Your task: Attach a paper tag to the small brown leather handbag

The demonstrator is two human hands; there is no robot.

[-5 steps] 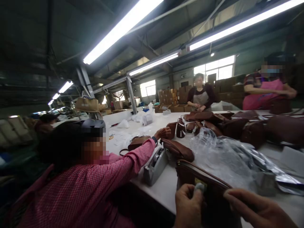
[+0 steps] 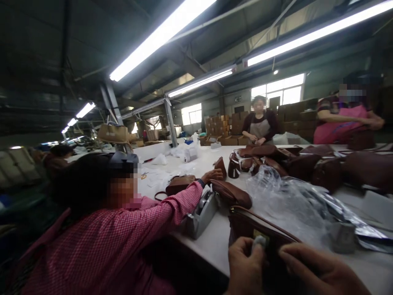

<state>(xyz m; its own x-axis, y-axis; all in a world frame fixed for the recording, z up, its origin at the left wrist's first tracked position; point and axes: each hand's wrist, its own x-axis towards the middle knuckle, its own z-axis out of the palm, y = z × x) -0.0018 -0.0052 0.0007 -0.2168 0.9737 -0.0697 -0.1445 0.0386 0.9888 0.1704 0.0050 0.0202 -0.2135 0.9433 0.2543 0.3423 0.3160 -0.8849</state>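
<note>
We grip a brown handbag [image 2: 260,229] at the table [image 2: 211,241] edge, 6 o'clock: left hand [image 2: 245,266] pinches a pale wad at its metal tag, right hand [image 2: 319,272] clasps the top. Finished-looking bags [image 2: 307,162] pile at 1 o'clock; ours looks mid-work.

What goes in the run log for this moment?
left hand: pinching small grey piece | right hand: on brown bag | neighbour's hand: touching small brown pouch

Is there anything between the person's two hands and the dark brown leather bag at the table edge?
Nothing visible. The left hand and right hand both rest directly on the dark brown leather bag; the left fingers pinch a small pale piece against it.
</note>
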